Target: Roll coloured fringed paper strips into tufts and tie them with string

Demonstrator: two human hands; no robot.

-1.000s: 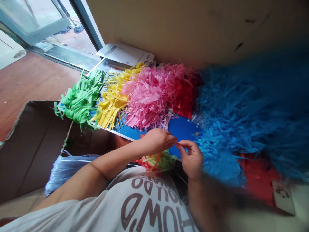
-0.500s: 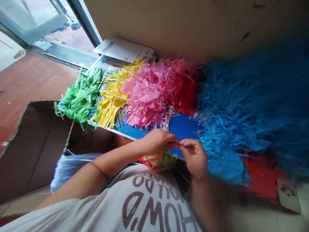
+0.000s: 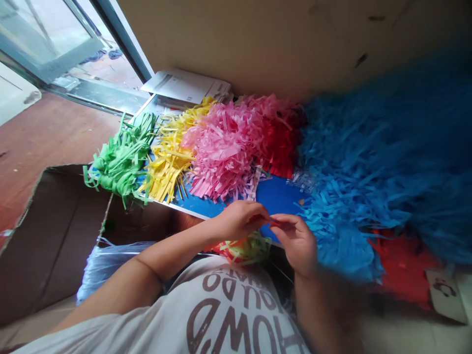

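Observation:
My left hand (image 3: pixel 241 219) and my right hand (image 3: pixel 298 246) meet fingertip to fingertip over the front edge of the blue table (image 3: pixel 278 194). Both pinch a small bit of red tissue paper (image 3: pixel 275 223), mostly covered by the fingers. Below my left wrist, against my shirt, sits a bundle of green and orange-red paper fringe (image 3: pixel 250 248). Beyond the hands lie a pink fringe pile (image 3: pixel 224 147) and a red fringe bunch (image 3: pixel 282 147). A large blue fringe heap (image 3: pixel 354 196) spreads to the right of my right hand.
Yellow fringe (image 3: pixel 167 162) and green fringe (image 3: pixel 123 157) lie at the table's left end. A paper stack (image 3: pixel 188 88) rests against the wall. An open cardboard box (image 3: pixel 47 226) stands at left, beside pale blue-white strands (image 3: pixel 103 265). Red sheets (image 3: pixel 401 268) lie at lower right.
The right fingers have shifted slightly, and more of the red paper shows between the fingertips. The view has tilted a little, so the table sits slightly lower.

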